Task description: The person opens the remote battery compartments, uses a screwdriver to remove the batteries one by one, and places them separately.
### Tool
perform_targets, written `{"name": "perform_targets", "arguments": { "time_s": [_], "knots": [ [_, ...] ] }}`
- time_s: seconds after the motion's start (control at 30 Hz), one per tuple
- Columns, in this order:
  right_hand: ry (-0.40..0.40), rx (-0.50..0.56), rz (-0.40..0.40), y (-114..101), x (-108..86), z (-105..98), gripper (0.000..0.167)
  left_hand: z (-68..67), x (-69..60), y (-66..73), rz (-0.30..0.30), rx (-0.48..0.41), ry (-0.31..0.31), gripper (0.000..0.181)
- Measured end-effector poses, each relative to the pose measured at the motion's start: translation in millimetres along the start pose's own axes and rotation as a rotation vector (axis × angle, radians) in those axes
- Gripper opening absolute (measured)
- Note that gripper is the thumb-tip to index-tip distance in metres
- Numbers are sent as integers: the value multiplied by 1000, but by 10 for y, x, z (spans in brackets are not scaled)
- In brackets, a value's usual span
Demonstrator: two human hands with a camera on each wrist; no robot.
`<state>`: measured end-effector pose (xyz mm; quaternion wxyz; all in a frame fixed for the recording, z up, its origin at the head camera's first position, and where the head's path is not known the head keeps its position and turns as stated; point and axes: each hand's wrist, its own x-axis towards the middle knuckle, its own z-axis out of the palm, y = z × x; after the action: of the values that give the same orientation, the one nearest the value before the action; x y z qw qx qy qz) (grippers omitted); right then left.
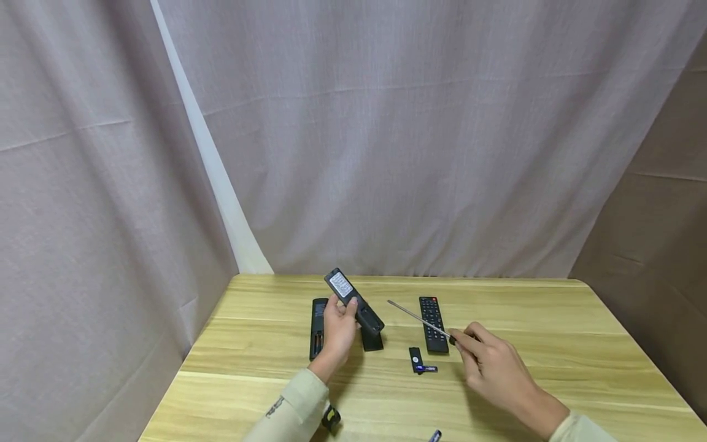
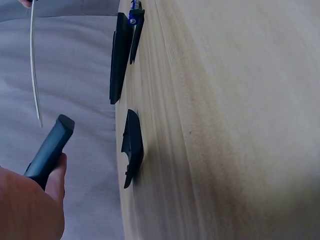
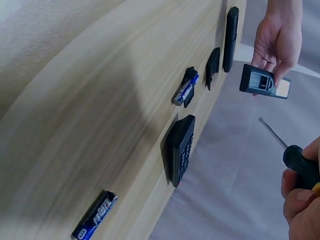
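Note:
My left hand (image 1: 339, 329) holds a black remote control (image 1: 364, 314) raised and tilted, its labelled back towards me. The right wrist view shows an uncovered battery compartment (image 3: 260, 81) near its lower end. My right hand (image 1: 497, 368) grips a screwdriver (image 1: 418, 318) by its dark handle (image 3: 299, 161). The metal shaft points left towards the held remote, and its tip is apart from it. On the table below the remote lies a black cover-like piece (image 1: 372, 342), partly hidden in the head view.
A second remote (image 1: 318, 309) lies back up at the left, compartment uncovered. A third (image 1: 432, 322) lies buttons up. Near it a blue battery (image 1: 428, 369) rests across a small black piece (image 1: 415, 355). Another battery (image 3: 95, 216) lies nearer. A black-and-yellow object (image 1: 331, 417) is beside my left sleeve.

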<state>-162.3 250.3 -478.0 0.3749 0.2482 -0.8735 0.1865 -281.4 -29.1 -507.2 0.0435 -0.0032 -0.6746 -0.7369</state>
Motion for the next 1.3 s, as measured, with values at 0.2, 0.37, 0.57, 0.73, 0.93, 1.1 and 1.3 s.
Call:
{"name": "perform_targets", "arguments": {
  "time_s": [0.2,0.37,0.57,0.73,0.93,1.1,1.3],
  "knots": [
    [10,9,20,45,-37,12,38,4,25,15,2,24,-4,29],
    [37,18,49,68,-56,7,36,11,43,7,-6,9,-14,29],
    [57,19,80,77,-58,-11,35,36,69,-1,-9,15,-26,26],
    [63,18,83,93,-68,-29,34,80,112,-13,-15,25,-81,25],
    [68,1,103,106,-89,-42,34,135,165,-33,-64,86,-167,35],
    [69,-5,113,113,-73,-48,35,189,252,-81,-110,186,-270,37],
    [51,-2,120,91,-50,-59,32,277,298,-121,-89,370,-338,39]
  ]
}}
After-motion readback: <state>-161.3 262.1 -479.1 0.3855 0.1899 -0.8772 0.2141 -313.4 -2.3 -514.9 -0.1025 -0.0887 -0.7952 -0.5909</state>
